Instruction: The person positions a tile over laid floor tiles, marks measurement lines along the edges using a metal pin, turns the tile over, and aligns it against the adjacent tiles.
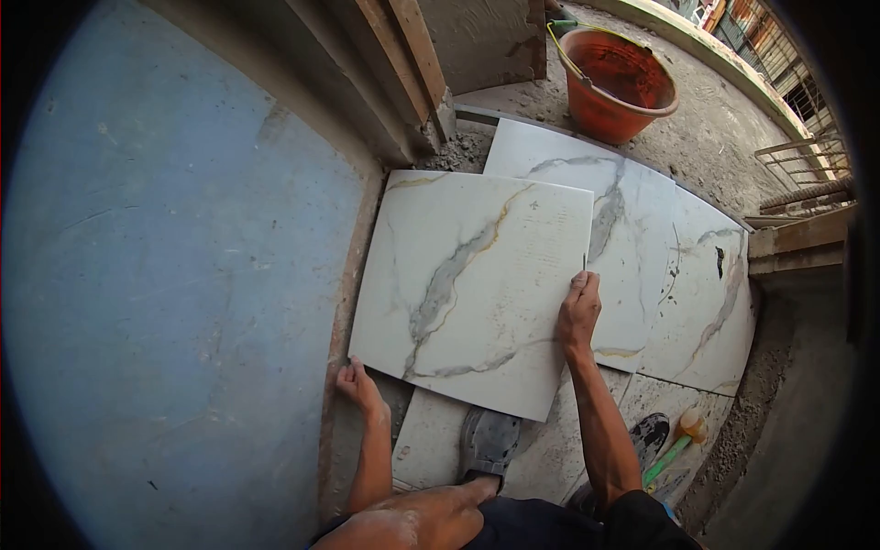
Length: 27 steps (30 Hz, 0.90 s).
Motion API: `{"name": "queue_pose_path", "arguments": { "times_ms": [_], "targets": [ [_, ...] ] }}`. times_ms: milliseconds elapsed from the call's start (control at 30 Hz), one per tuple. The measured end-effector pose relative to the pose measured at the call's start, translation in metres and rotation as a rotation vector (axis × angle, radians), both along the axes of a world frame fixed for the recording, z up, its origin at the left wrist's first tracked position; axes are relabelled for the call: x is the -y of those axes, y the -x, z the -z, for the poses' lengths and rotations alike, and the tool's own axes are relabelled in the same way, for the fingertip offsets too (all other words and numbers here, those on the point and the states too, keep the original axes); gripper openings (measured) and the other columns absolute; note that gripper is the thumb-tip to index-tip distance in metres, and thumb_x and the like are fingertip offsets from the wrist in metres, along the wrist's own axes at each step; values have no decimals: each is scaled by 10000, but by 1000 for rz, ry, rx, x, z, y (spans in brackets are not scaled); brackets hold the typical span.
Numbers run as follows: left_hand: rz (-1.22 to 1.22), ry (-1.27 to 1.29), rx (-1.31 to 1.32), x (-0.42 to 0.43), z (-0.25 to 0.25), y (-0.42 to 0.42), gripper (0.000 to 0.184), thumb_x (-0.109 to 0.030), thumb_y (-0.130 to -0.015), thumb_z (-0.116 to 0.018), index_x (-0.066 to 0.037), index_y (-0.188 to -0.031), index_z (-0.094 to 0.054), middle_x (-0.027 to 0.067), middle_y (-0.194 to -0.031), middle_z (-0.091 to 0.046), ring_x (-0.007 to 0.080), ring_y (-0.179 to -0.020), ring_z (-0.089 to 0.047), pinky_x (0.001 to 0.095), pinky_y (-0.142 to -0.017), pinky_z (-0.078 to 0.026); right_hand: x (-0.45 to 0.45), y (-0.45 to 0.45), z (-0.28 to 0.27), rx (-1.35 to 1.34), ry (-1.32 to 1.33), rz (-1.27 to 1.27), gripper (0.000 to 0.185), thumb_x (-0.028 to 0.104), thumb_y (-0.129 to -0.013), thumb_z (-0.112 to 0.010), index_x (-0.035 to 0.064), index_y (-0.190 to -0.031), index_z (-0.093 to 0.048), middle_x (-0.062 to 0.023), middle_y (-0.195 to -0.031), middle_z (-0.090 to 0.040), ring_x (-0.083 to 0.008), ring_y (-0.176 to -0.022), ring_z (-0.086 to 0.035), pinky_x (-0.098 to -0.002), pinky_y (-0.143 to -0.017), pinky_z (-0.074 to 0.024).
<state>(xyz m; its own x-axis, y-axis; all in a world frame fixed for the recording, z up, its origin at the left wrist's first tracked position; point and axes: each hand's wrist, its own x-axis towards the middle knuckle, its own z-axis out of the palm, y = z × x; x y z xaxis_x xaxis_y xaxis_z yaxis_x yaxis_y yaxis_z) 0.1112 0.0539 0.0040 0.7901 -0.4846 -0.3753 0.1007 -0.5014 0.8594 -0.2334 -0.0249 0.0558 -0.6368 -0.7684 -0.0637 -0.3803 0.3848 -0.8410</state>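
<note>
A large white tile [477, 284] with grey and gold veins lies in front of me, its left side close to the blue wall. My right hand [579, 307] is closed at the tile's right edge, with a thin dark item upright between thumb and fingers. At the tile's lower left corner, my left hand [360, 383] has its fingers curled against the edge, partly hidden. Beneath the right side of this tile lies a second veined tile [632, 266], and another tile [710, 321] is farther right.
An orange bucket [610, 92] stands beyond the tiles on rough concrete. A mallet [674, 454] with a green handle lies at lower right beside my shoe. The blue wall [174, 275] rises at left; wooden frame pieces [403, 55] stand at the top. Metal bars [807, 165] are at right.
</note>
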Motion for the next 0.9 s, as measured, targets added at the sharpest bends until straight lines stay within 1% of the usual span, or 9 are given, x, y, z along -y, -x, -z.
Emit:
{"name": "queue_pose_path", "arguments": {
  "times_ms": [33, 100, 133, 233, 367, 467, 633, 733, 900],
  "targets": [
    [-8, -2, 3, -3, 0, -1, 602, -348, -895, -530, -8, -1330, -290, 144, -1353, -350, 288, -1231, -358, 379, -1000, -315, -2, 0, 1, 3, -2, -8, 288, 220, -968, -347, -20, -847, -449, -199, -697, -510, -329, -625, -479, -403, -606, -391],
    [18, 233, -591, 1, -4, 3, 637, -441, -896, -487, -34, -1345, -292, 117, -1373, -334, 265, -1239, -353, 385, -1013, -303, -1, 0, 4, -11, 22, -4, 290, 221, -968, -347, -19, -836, -442, -193, -683, -498, -320, -612, -466, -397, -598, -387],
    [113, 339, -623, 6, 7, 4, 689, -519, -886, -440, -47, -1361, -278, 101, -1391, -324, 257, -1260, -333, 399, -1042, -270, 0, 0, 6, -10, 26, -14, 290, 221, -968, -347, -19, -836, -442, -193, -683, -498, -320, -612, -466, -397, -598, -387],
    [111, 439, -757, 20, 21, 5, 708, -541, -880, -427, -54, -1371, -269, 97, -1411, -306, 255, -1288, -301, 401, -1063, -241, 0, 0, 8, -4, 79, -2, 293, 222, -968, -350, -20, -831, -443, -189, -675, -491, -309, -605, -463, -396, -597, -387],
    [103, 406, -731, 24, 25, 10, 695, -559, -888, -377, -53, -1358, -299, 106, -1381, -356, 271, -1277, -322, 416, -1057, -264, -3, -1, 5, -34, 75, -7, 296, 226, -964, -363, -18, -819, -448, -183, -671, -490, -293, -597, -459, -393, -598, -388],
    [159, 418, -739, 25, 22, 12, 749, -568, -870, -418, -46, -1380, -249, 107, -1420, -294, 267, -1293, -296, 397, -1065, -244, -1, -1, 4, -36, 50, 7, 298, 230, -961, -370, -14, -815, -456, -175, -666, -493, -287, -597, -461, -389, -595, -389],
    [21, 367, -620, 35, 17, 11, 777, -518, -839, -534, 75, -1298, -331, 145, -1327, -418, 273, -1194, -431, 374, -1004, -346, -2, 1, 14, -62, 53, 38, 298, 237, -958, -374, -14, -834, -477, -165, -665, -507, -278, -602, -473, -380, -593, -393],
    [-28, 325, -577, 39, 3, 14, 739, -476, -836, -570, 103, -1252, -375, 154, -1270, -471, 270, -1129, -492, 362, -953, -401, -1, -1, 15, 2, 48, 44, 300, 240, -957, -376, -16, -849, -490, -168, -679, -521, -271, -609, -485, -376, -599, -398],
    [-6, 373, -614, 40, 1, 14, 712, -452, -838, -579, 101, -1243, -389, 154, -1255, -482, 266, -1109, -506, 357, -935, -416, 0, 0, 14, 7, 11, 36, 315, 247, -956, -373, -20, -849, -501, -170, -686, -532, -268, -614, -495, -377, -608, -404]
  ]
}}
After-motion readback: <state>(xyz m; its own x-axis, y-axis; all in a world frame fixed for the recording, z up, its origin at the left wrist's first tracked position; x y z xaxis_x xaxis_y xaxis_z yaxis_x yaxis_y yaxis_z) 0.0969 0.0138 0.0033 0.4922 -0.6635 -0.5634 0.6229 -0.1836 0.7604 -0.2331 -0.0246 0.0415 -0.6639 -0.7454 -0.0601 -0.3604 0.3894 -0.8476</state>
